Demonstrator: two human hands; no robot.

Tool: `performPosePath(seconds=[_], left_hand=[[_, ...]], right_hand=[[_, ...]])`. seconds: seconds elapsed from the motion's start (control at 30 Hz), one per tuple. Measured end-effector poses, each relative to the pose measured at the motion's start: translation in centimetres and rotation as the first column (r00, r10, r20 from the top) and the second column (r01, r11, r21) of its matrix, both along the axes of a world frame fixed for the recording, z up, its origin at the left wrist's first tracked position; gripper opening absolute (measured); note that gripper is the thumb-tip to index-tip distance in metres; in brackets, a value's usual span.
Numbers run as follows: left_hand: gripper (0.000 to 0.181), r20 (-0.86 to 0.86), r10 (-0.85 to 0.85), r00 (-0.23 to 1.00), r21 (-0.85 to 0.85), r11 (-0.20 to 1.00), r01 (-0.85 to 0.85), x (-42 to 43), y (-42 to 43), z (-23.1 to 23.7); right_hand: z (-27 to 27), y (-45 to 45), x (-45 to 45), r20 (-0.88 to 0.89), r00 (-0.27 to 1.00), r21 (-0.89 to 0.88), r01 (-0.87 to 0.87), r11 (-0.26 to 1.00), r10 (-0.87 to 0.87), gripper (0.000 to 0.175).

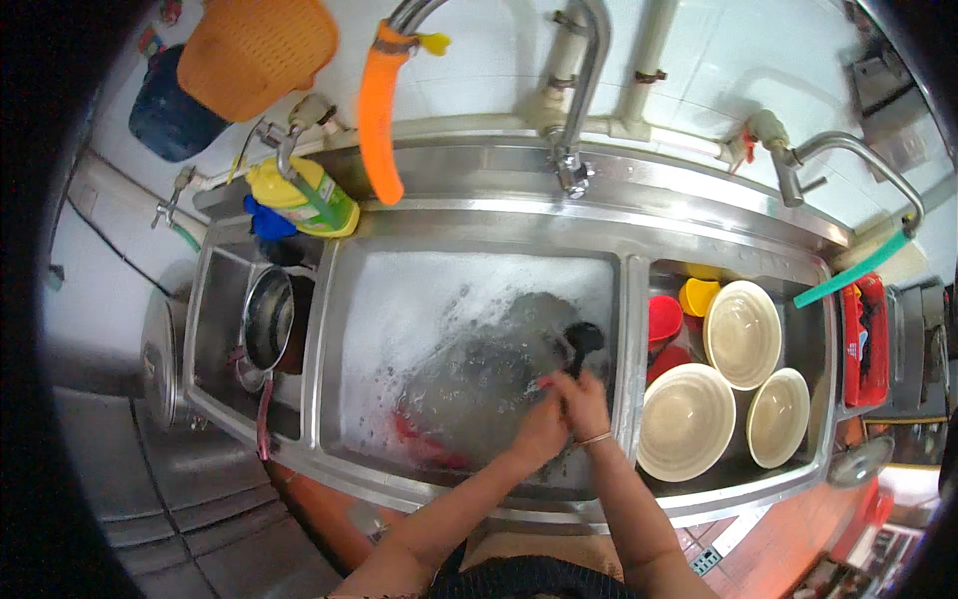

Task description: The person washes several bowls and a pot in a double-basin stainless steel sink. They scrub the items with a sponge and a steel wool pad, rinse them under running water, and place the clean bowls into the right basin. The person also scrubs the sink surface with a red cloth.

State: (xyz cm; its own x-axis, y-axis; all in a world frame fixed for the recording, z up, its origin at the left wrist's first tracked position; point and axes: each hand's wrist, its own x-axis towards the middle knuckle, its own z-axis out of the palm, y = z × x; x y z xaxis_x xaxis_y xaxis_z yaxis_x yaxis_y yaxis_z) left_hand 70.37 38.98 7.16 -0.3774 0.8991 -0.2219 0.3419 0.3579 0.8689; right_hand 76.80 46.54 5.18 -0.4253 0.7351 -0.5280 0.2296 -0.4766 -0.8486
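Both hands are together over the right part of the middle sink basin [352, 359], which holds cloudy, foamy water. My right hand [587, 404] grips the handle of a black ladle-like utensil [584, 338], its rounded head pointing away from me. My left hand [540, 430] touches the right one at the wrist side; its fingers are partly hidden and blurred, so what it holds is unclear. A bit of pink or red shows by the fingertips. Something red [426, 442] lies blurred under the water near the basin's front edge.
Cream bowls [687, 423], red containers [664, 318] and a yellow cup [699, 297] fill the right basin. A pan [269, 318] sits in the left basin, near a yellow jug [303, 196]. Above hang a steel faucet [572, 176] and an orange hose [382, 120].
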Motion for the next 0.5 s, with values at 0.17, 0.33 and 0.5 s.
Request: performPosePath(seconds=[0.17, 0.33, 0.5], left_hand=[[0.023, 0.252, -0.335, 0.908, -0.167, 0.909, 0.382, 0.3, -3.7, -1.7], [0.020, -0.266, -0.033, 0.963, -0.127, 0.992, -0.001, -9.2, -7.8, -6.2], [0.041, -0.617, 0.050, 0.785, -0.345, 0.880, -0.327, -19.3, -13.3, -9.0]], right_hand=[[5.1, 7.7, 3.0, -0.056, 0.958, 0.281, 0.285, 0.917, -0.280, 0.024], [-1.3, 16.2, 11.0, 0.392, 0.864, 0.637, -0.007, 0.771, -0.316, 0.017], [-3.8, 15.1, 12.0, 0.713, 0.678, 0.573, -0.419, 0.704, -0.177, 0.040]])
